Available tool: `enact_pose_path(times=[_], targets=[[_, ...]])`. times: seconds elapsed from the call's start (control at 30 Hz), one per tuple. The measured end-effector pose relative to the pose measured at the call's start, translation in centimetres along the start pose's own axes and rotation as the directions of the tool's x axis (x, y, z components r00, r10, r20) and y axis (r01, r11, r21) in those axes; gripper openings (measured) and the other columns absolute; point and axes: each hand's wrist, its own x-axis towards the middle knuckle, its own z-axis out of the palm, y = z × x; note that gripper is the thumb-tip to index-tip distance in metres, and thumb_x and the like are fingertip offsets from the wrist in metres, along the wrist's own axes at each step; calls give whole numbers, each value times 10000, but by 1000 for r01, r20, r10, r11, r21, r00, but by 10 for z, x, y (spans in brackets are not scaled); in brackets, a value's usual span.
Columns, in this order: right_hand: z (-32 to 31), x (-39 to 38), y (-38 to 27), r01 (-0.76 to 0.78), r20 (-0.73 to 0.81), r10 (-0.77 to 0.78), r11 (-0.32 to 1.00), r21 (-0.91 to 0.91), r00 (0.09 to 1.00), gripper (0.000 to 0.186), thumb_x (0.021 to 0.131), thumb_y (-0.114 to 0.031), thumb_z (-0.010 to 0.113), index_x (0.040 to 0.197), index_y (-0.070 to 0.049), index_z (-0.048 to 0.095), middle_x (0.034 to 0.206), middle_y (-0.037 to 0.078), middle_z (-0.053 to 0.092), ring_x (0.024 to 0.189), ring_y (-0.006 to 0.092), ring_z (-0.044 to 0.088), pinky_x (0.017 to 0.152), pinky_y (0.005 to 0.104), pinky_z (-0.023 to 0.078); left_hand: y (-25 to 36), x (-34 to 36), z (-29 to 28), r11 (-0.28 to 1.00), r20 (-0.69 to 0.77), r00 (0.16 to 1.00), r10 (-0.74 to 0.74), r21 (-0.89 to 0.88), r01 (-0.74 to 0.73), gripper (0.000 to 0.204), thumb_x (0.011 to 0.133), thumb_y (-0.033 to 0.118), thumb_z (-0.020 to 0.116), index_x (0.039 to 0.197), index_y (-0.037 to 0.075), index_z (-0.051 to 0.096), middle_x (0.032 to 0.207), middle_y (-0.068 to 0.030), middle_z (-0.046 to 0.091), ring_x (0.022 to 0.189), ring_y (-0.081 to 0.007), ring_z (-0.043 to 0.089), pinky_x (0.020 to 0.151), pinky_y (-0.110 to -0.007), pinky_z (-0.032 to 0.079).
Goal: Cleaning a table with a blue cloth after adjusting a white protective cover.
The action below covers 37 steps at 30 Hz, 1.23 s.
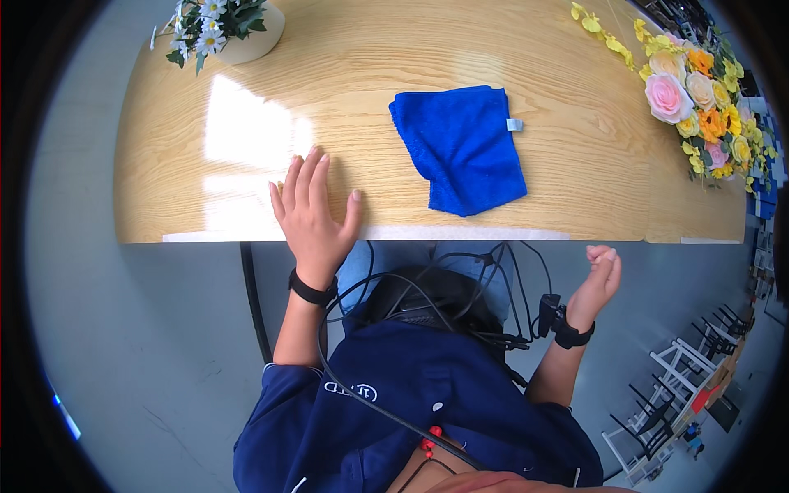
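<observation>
A blue cloth [464, 152] with a small pale tag lies on the wooden table, right of the middle, roughly folded with uneven edges. My left hand [314, 209] rests palm down near the table's front edge, left of the cloth, fingers stretched out and thumb apart. It holds nothing and does not touch the cloth. Just off the front edge, to the right, is my right hand [602, 275], its fingers curled in. I see nothing held in it. Each wrist wears a black band.
A white pot of daisies [251, 37] stands at the table's far left. A bunch of artificial roses and yellow blossoms [699, 99] is at the far right. Black cables [427, 287] loop across my lap. Chairs and white frames [674, 386] stand on the floor to the right.
</observation>
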Motion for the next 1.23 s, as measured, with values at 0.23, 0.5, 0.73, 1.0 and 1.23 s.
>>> enact_pose_path(times=[0.23,0.5,0.73,1.0,1.23], targets=[[7,-1,-3,33,-19,-33,999,-24,999,105,926,-100,518,907,-1,550,932,48,577,838,101,520,810,245,420,-1,-1,0,1000,3,1000,6,0,-6,500,791,325,581,1224,92,495,1325,-70,471,1282,-276,355,1065,-528,158],[-34,-4,11,62,-181,-106,970,-237,978,306,914,-59,512,1202,0,427,1224,126,500,1003,159,532,853,266,419,-4,-2,1,1000,53,998,-17,-24,18,528,781,296,594,1262,107,484,1343,-62,460,1302,-270,339,1089,-504,122],[-163,-77,78,-381,-184,336,754,-535,924,347,966,-264,439,781,-4,577,779,63,600,767,146,558,754,286,452,1,3,-10,993,65,998,24,-120,-16,515,791,245,593,1269,95,472,1352,-80,450,1310,-268,328,1092,-508,113],[-133,-158,66,-272,373,921,390,-880,114,305,847,-209,567,1077,-13,605,1017,142,633,973,208,568,864,317,421,-4,4,-18,948,145,989,4,-314,43,519,788,171,596,1270,63,438,1355,-131,428,1310,-310,315,1084,-529,118],[-163,-213,64,-459,455,891,402,-793,-6,493,876,-368,537,1261,-61,513,1212,192,555,1154,298,496,959,374,369,-24,42,-75,702,56,997,61,-712,-3,497,861,201,502,1307,12,386,1377,-211,380,1313,-317,322,1091,-453,188]])
